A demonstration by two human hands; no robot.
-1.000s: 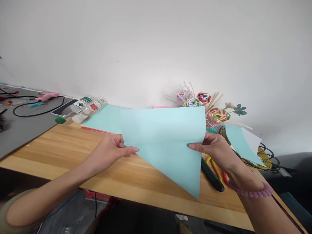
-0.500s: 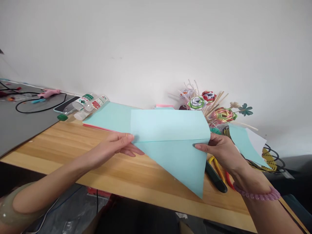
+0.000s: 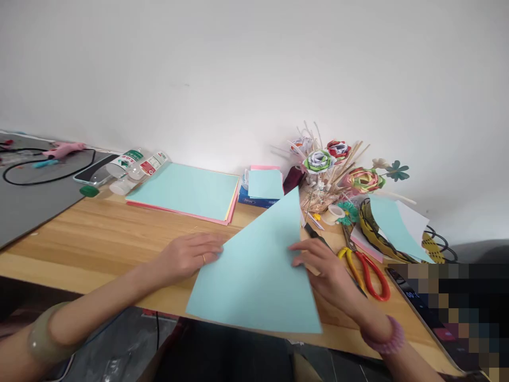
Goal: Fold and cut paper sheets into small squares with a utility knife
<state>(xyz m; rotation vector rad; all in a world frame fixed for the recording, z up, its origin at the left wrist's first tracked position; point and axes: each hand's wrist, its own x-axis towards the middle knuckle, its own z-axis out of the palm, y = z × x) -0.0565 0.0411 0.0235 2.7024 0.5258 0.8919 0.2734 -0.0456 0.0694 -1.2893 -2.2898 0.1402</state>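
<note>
A light-blue sheet of paper [image 3: 254,286] lies before me near the table's front edge. Its slanted left side rises to a point at the top right. My left hand [image 3: 193,257], with a ring on one finger, rests at that slanted side, fingers stretched out and their tips touching the paper. At the paper's right edge, my right hand [image 3: 326,270] grips the sheet, two digits on top and the other fingers partly hidden beyond the edge. A pair of scissors [image 3: 374,278] with red and yellow handles lies just right of this hand, beside a dark-handled tool [image 3: 314,232].
Behind my left hand is a stack of coloured paper [image 3: 183,191], with plastic bottles [image 3: 131,167] and a phone [image 3: 93,172] beyond. Small blue squares [image 3: 264,183] sit on a blue box [image 3: 258,201]. Paper flowers [image 3: 320,161] stand against the wall. A tablet-like screen [image 3: 421,310] lies at right.
The blue paper has been turned and lowered toward the table, its point now upward instead of down. My left hand has shifted from pinching its corner to lying along its slanted side.
</note>
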